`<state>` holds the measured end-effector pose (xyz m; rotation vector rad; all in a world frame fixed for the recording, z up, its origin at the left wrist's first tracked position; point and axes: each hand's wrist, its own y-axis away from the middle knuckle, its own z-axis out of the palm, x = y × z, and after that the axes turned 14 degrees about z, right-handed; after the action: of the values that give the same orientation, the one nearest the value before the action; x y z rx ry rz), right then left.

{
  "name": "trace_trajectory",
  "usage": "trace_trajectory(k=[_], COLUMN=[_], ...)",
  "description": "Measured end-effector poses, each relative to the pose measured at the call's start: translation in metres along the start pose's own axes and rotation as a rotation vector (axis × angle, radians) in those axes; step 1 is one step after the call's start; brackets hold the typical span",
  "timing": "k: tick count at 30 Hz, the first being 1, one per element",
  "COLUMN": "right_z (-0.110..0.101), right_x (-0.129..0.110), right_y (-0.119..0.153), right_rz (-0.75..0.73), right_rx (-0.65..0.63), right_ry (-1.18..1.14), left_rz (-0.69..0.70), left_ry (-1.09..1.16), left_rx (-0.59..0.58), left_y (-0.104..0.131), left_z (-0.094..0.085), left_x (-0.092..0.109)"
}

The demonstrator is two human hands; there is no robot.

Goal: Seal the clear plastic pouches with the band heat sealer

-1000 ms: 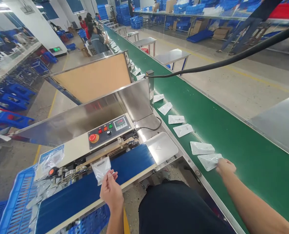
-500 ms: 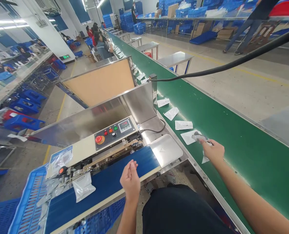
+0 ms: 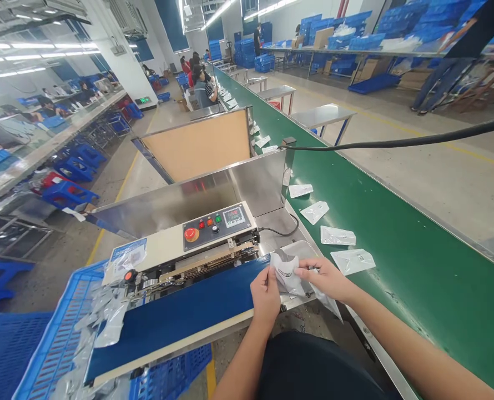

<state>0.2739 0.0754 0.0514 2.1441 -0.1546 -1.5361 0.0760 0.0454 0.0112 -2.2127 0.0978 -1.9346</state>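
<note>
A white pouch with dark print (image 3: 286, 272) is held between both hands over the metal plate at the right end of the sealing machine. My left hand (image 3: 266, 291) pinches its left edge. Closed on its right side is my right hand (image 3: 324, 278), with another whitish packet (image 3: 329, 303) hanging beneath the fingers. The blue belt (image 3: 188, 300) of the machine runs leftward, and one silvery pouch (image 3: 112, 325) lies at its left end. Behind the belt is the control panel (image 3: 213, 225) with a red button and a lit display.
The green conveyor (image 3: 397, 244) runs along the right, with several white pouches (image 3: 353, 260) near its left edge. A blue crate (image 3: 59, 328) with silvery pouches stands at the lower left. A black cable (image 3: 380, 144) crosses above the conveyor. People sit farther back.
My right hand has come left from the green conveyor with the packets. My left hand has moved right and taken hold of the pouch. The pouch on the blue belt has travelled left.
</note>
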Motion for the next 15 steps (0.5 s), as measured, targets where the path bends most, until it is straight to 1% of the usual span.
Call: trace_trajectory(k=[1, 3, 5, 7, 9, 11, 13, 15], right_z=[0.000, -0.001, -0.002, -0.002, -0.003, -0.001, 0.004, 0.014], right_x=[0.004, 0.011, 0.016, 0.017, 0.015, 0.009, 0.002, -0.007], right_y=[-0.002, -0.012, -0.027, -0.046, -0.065, -0.080, -0.092, -0.100], right_rz=[0.030, 0.129, 0.266, 0.373, 0.417, 0.428, 0.424, 0.405], right_rx=[0.016, 0.121, 0.235, 0.284, 0.281, 0.255, 0.224, 0.191], right_ry=[0.014, 0.058, 0.073, 0.061, 0.051, 0.061, 0.077, 0.085], left_rz=[-0.004, -0.033, -0.123, -0.223, -0.280, -0.300, -0.320, -0.333], left_ry=[-0.011, -0.063, -0.109, -0.111, -0.092, -0.083, -0.078, -0.077], left_rx=[-0.001, -0.005, 0.026, 0.070, 0.111, 0.142, 0.178, 0.217], left_y=[0.001, 0.001, -0.006, -0.016, -0.026, -0.034, -0.038, -0.039], left_z=[-0.002, -0.003, -0.001, 0.002, 0.004, 0.002, -0.005, -0.014], left_x=[-0.004, -0.013, -0.025, -0.037, -0.049, -0.059, -0.064, -0.067])
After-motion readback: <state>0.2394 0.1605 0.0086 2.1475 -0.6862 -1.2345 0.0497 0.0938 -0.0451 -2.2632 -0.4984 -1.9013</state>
